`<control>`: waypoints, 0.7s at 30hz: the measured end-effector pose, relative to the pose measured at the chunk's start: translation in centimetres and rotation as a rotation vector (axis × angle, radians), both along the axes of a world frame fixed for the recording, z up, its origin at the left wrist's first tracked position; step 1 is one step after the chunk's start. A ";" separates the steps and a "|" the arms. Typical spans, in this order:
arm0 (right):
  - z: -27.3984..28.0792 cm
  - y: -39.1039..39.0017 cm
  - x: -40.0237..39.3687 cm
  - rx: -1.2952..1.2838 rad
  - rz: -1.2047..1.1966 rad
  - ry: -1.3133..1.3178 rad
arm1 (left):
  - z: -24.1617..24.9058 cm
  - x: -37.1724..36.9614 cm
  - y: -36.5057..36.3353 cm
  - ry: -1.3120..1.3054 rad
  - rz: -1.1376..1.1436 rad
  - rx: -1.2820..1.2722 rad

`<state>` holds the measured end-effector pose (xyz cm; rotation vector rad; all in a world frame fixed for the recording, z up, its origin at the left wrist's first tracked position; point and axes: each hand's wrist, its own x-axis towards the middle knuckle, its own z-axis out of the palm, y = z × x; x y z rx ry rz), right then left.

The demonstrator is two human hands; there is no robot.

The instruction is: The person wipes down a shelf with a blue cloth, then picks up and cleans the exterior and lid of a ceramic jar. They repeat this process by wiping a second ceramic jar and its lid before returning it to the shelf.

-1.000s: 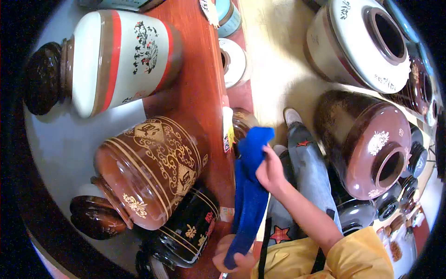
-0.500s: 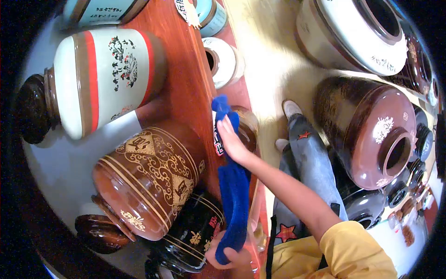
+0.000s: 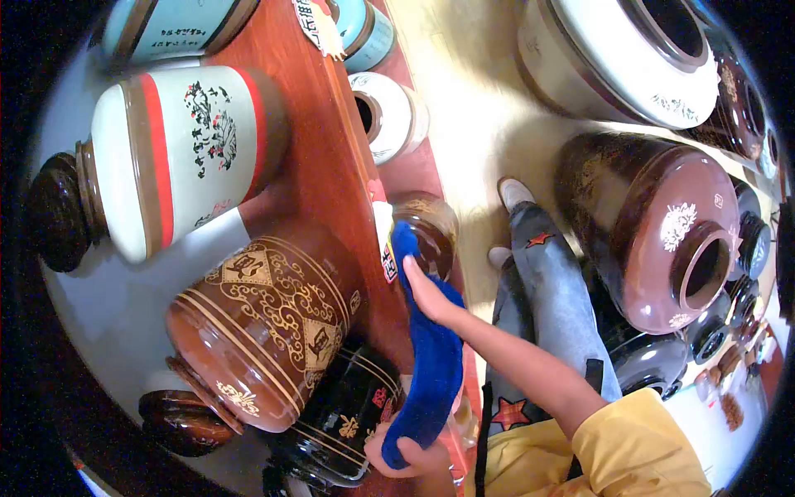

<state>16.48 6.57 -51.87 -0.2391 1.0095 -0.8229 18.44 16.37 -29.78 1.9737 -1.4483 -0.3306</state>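
A long blue cloth (image 3: 435, 364) hangs along the front edge of a red wooden shelf (image 3: 331, 141). My right hand (image 3: 431, 296) lies on the cloth's upper part and presses it against the shelf edge, just beside a small brown jar (image 3: 432, 234). My left hand (image 3: 414, 460) grips the cloth's lower end at the bottom of the view, next to a black jar with gold and red marks (image 3: 339, 422). A brown jar with gold patterns (image 3: 265, 323) stands on the shelf just left of the cloth.
A white jar with red bands (image 3: 182, 157) and a small white jar (image 3: 385, 116) stand further along the shelf. On the floor to the right are a big brown jar (image 3: 654, 224), a big white jar (image 3: 629, 58) and several dark jars. My grey-trousered legs (image 3: 546, 290) are below.
My right hand carried the cloth's upper end from open air to the shelf edge, then slid back down along it. My left hand kept hold of the lower end.
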 end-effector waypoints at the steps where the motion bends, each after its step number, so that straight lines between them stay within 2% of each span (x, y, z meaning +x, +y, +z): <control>1: 0.4 0.9 -0.2 0.001 -0.002 0.001 | -0.7 0.8 0.8 -0.153 -0.020 -0.038; 2: 1.3 1.5 -0.7 0.030 0.058 -0.001 | -1.1 1.2 1.3 -0.308 -0.040 -0.075; 3: 2.3 2.0 -1.2 0.058 0.120 -0.004 | -0.9 0.2 0.5 -0.309 -0.040 -0.074; 5: 3.8 2.5 -2.3 -0.013 0.084 -0.053 | -1.0 -2.3 -1.4 -0.111 0.215 -0.283; 6: 4.5 2.7 -2.8 0.043 0.113 -0.080 | -1.3 -2.4 -2.0 -0.116 0.223 -0.288; 7: 5.3 2.9 -3.5 0.100 0.142 -0.108 | -1.5 -2.4 -2.5 -0.137 0.271 -0.430; 8: 6.9 2.2 -5.1 0.077 0.071 -0.205 | -1.5 -2.4 -2.6 -0.158 0.318 -0.574; 9: 5.9 2.9 -4.3 0.071 -0.053 -0.277 | -1.1 -2.5 -2.5 -0.166 0.326 -0.583; 11: 8.4 2.3 -6.4 0.141 -0.129 -0.331 | 0.4 -2.8 -2.0 -0.070 0.497 -0.388; 13: 7.4 2.5 -6.7 0.155 -0.271 -0.404 | 0.6 -1.6 -0.6 -0.049 0.578 -0.406; 14: 8.1 1.9 -7.4 0.217 -0.369 -0.560 | 1.3 -1.9 -0.9 0.069 0.703 -0.315; 15: 9.4 1.0 -8.6 0.387 -0.380 -0.687 | 1.7 -2.0 -1.0 0.190 0.824 -0.221; 16: 10.2 0.3 -9.0 0.376 -0.419 -0.774 | 0.8 0.4 1.8 -0.457 0.270 -0.063; 17: 10.5 -0.3 -9.1 0.365 -0.456 -0.862 | 1.6 0.6 1.2 -0.460 0.278 -0.070; 18: 10.2 -0.7 -8.9 0.360 -0.443 -0.868 | 2.8 0.4 0.2 0.257 0.566 -0.109; 19: 9.8 -1.0 -8.5 0.382 -0.602 -1.060 | 3.5 0.2 -0.2 0.991 0.804 -0.148; 20: 9.5 -1.5 -8.2 0.406 -0.763 -1.253 | 3.7 0.3 0.0 0.985 0.804 -0.166; 21: 13.0 -3.7 -9.3 0.406 -0.704 -1.288 | 3.9 0.3 0.2 0.956 0.817 -0.139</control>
